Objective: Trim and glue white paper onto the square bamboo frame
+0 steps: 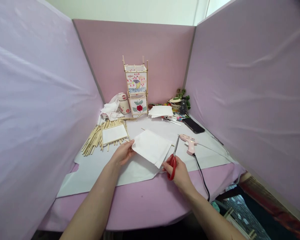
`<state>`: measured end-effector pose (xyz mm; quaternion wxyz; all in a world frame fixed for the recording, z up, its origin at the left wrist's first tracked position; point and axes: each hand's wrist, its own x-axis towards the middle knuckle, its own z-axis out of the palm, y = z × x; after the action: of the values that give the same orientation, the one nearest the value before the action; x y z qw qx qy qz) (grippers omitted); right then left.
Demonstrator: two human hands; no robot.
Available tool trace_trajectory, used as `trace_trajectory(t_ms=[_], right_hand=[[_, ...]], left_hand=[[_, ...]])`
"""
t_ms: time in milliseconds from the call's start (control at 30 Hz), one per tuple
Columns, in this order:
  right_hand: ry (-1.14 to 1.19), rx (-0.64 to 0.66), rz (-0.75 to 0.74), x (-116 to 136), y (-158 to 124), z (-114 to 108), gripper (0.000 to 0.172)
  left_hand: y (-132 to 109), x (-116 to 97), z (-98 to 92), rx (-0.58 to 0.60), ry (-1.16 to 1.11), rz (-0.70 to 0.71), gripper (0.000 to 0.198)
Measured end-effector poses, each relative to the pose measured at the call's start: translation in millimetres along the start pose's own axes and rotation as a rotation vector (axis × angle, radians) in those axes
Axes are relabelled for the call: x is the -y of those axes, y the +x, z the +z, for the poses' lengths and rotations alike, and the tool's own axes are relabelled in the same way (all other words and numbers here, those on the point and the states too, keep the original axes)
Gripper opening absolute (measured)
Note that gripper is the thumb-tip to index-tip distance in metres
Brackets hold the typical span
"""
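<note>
My left hand (122,154) had its fingers pinching the left corner of the white paper square (151,146), which lay mid-way across the table (140,200). My right hand (178,171) had its fingers curled through the red scissors (173,160), blades pointing away along the paper's right edge. The pink glue gun (188,142) sat just right of the blades.

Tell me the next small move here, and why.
Probably a short snip along the right edge of the white square paper sheet: the right hand holds the red-handled metal scissors with blades lying at that edge, and the left hand grips the sheet's left corner, steadying it.
</note>
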<state>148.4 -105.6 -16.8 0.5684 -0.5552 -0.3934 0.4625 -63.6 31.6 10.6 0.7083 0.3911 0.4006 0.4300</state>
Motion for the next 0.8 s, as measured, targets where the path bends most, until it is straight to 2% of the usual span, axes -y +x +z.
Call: trace_trajectory(t_ms=[133,300,400,500,567,667,733,800], right_hand=[[-0.078,0.08,0.023,4.2,-2.4,1.7,0.027],[-0.208,0.142,0.004,13.9,0.1,-11.5,0.032],[-0.24,0.151,0.009,19.9,5.1,-23.0,0.036],[-0.285,0.153,0.022,22.9,8.8,-30.5,0.037],[-0.3,0.18,0.055,21.0,8.6,-32.0,0.036],[-0.243,0.265,0.123,11.9,4.5,-31.0,0.037],[-0.172,0.345,0.178,5.2,1.5,-30.4,0.04],[-0.103,0.423,0.22,2.2,0.9,-30.8,0.046]], left_hand=[[6.6,7.4,0.8,-0.018,-0.099,0.013,0.015],[26.2,5.5,5.2,-0.053,-0.13,-0.065,0.016],[47.0,0.5,15.6,-0.012,-0.065,-0.113,0.018],[68.7,-6.3,28.5,-0.02,-0.005,-0.173,0.019],[80.0,-11.4,35.5,-0.029,-0.004,-0.19,0.029],[89.9,-16.4,40.3,0.029,0.041,-0.189,0.048],[93.2,-16.2,39.2,0.041,0.178,-0.149,0.042],[95.4,-14.0,35.3,-0.007,0.307,-0.092,0.03]])
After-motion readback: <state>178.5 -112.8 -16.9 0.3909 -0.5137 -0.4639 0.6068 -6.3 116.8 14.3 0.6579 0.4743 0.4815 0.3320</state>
